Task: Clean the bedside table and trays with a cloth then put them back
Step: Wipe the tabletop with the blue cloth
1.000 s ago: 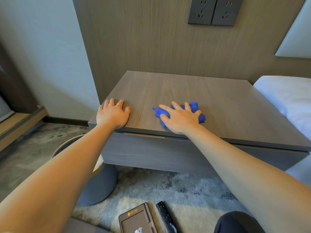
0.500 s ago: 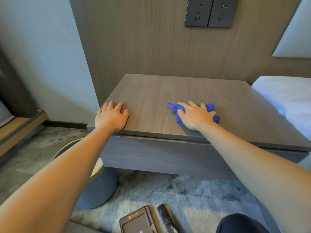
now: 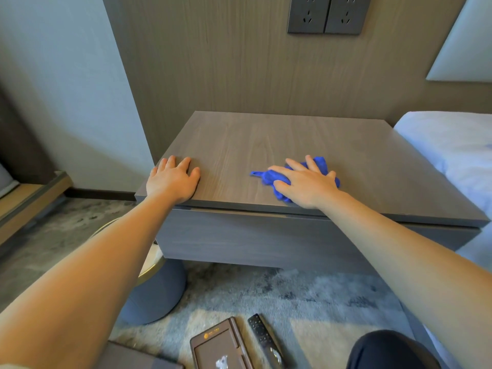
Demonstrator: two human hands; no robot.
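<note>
The grey wood-grain bedside table [image 3: 292, 145] fills the middle of the head view, its top bare. My right hand [image 3: 306, 182] presses a crumpled blue cloth [image 3: 269, 177] flat against the top near the front edge, fingers spread over it. My left hand [image 3: 173, 179] rests palm down on the front left corner of the table, fingers straight. A brown tray [image 3: 221, 344] lies on the carpet at the bottom, with a second dark tray's corner [image 3: 138, 358] at its left.
A black remote [image 3: 263, 339] lies on the carpet beside the brown tray. A round blue stool with a gold rim [image 3: 157, 286] stands under the table's left front. The white bed [image 3: 452, 150] adjoins the table on the right. Wall sockets [image 3: 324, 14] sit above.
My right hand slid the blue cloth to the right across the front of the table top, then drew it back slightly left. My left hand stayed on the left corner.
</note>
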